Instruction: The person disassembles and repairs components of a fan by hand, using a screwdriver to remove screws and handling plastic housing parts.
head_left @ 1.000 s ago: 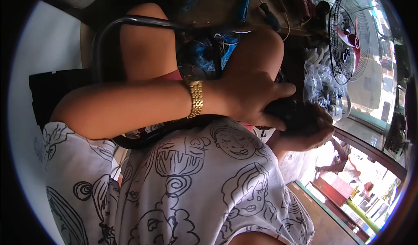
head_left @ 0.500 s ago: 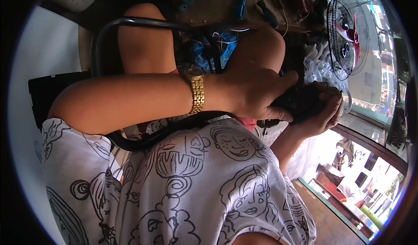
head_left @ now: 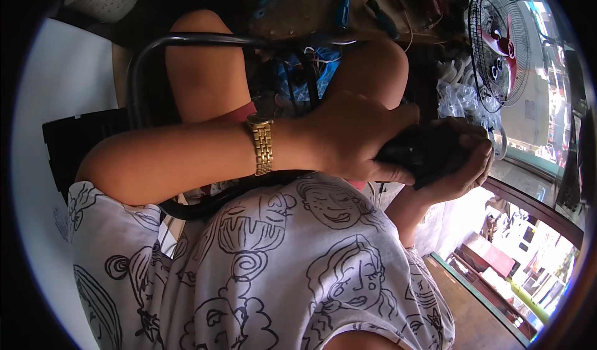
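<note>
A dark black piece (head_left: 423, 154) is gripped between my two hands on the right side, in front of my body. It has an uneven outline, and its kind cannot be made out. My left hand (head_left: 354, 135), with a gold watch (head_left: 263, 145) at the wrist, reaches across from the left; its thumb and fingers close on the near side of the piece. Curled round the opposite side is my right hand (head_left: 472, 163), its fingers bent over the edge. Part of the black piece is hidden by the fingers.
A black tubular frame (head_left: 205, 40) curves round my legs. Beyond my knees, a blue-handled screwdriver (head_left: 344, 8) and a dark-handled one (head_left: 382, 19) lie on a brown surface (head_left: 311, 23). A fan (head_left: 500, 48) with red blades stands far right, by clear plastic bags (head_left: 457, 95).
My left forearm and wrist have shifted a little left and down. The left hand has drawn back slightly, and more of the black piece shows between the hands.
</note>
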{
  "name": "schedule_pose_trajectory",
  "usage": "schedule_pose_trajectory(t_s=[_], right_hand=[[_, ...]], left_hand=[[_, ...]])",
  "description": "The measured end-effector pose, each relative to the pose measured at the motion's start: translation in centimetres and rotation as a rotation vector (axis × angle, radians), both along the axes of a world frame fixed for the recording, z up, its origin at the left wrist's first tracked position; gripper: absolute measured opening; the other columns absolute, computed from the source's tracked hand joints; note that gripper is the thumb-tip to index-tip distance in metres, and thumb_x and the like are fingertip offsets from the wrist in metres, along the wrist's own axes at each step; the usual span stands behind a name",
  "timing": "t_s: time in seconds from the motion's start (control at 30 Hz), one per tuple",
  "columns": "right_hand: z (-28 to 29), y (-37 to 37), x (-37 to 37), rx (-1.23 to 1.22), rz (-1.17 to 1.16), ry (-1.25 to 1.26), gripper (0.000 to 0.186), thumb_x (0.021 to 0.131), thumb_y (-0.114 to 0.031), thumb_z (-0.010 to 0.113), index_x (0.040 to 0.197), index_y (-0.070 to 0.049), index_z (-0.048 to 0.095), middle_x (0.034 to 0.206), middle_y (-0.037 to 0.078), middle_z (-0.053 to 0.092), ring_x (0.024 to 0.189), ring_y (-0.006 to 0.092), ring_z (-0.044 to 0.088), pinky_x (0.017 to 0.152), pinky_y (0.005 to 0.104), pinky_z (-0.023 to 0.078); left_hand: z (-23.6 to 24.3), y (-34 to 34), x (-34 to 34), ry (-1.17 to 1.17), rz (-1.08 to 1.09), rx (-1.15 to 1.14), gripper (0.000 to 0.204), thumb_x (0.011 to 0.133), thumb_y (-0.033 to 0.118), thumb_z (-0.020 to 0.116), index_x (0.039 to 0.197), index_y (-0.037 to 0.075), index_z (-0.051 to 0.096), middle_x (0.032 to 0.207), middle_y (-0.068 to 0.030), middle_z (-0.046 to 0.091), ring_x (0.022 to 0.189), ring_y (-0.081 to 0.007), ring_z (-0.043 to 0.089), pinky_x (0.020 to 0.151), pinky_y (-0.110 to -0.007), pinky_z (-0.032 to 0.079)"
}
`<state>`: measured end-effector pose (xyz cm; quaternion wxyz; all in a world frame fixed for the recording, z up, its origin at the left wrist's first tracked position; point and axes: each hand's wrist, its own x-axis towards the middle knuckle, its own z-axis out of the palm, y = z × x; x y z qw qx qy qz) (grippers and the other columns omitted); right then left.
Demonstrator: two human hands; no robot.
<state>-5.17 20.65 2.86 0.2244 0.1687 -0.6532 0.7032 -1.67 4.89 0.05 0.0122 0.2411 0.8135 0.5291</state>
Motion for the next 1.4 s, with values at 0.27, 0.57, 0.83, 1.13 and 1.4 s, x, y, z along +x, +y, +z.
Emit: schedule_pose_trajectory(t_s=[0.27,0.57,0.83,1.13,1.4], right_hand=[[0.4,1.1,-0.2,0.149,0.149,0.121,0.036,0.094,-0.03,0.046,0.085,0.005,0.052,0.085,0.026,0.061,0.066,0.0279,0.062,0.066,0.0357,0.054],[0.1,0.5,1.5,-0.309,0.42,-0.12,0.035,0.092,-0.031,0.051,0.09,0.004,0.053,0.089,0.024,0.061,0.08,0.0297,0.063,0.075,0.0416,0.055],[3.2,-2.3,-0.3,-0.247,0.631,0.085,0.034,0.091,-0.032,0.059,0.087,0.002,0.052,0.082,0.022,0.06,0.077,0.0289,0.061,0.071,0.0409,0.054],[9.6,-3.7,-0.8,-0.15,0.667,0.197,0.043,0.084,-0.038,0.07,0.08,0.0,0.052,0.074,0.019,0.061,0.069,0.0254,0.061,0.066,0.0366,0.052],[9.3,-4.5,-1.3,-0.104,0.702,0.152,0.035,0.077,-0.027,0.077,0.08,0.003,0.058,0.076,0.017,0.065,0.072,0.0231,0.065,0.068,0.0329,0.052]], left_hand=[[-0.1,-1.2,-0.1,-0.158,-0.243,0.252,0.056,0.072,0.031,0.079,0.113,0.005,0.05,0.092,-0.0139,0.067,0.086,-0.0297,0.067,0.076,-0.037,0.05],[0.4,0.3,2.7,-0.103,-0.078,0.338,0.059,0.073,0.027,0.078,0.119,0.002,0.051,0.099,-0.0126,0.066,0.092,-0.0235,0.066,0.081,-0.034,0.049],[1.0,-0.9,2.1,0.058,0.044,0.361,0.072,0.072,0.023,0.077,0.131,0.002,0.044,0.107,-0.0177,0.064,0.107,-0.0304,0.062,0.095,-0.036,0.045],[4.6,0.5,0.8,0.273,0.154,0.517,0.076,0.074,0.024,0.077,0.134,-0.003,0.039,0.117,-0.0185,0.057,0.111,-0.0244,0.057,0.095,-0.034,0.043],[3.3,-0.3,0.6,0.17,0.063,0.557,0.085,0.078,0.028,0.077,0.14,-0.005,0.03,0.127,-0.013,0.05,0.12,-0.0172,0.044,0.103,-0.033,0.035]])
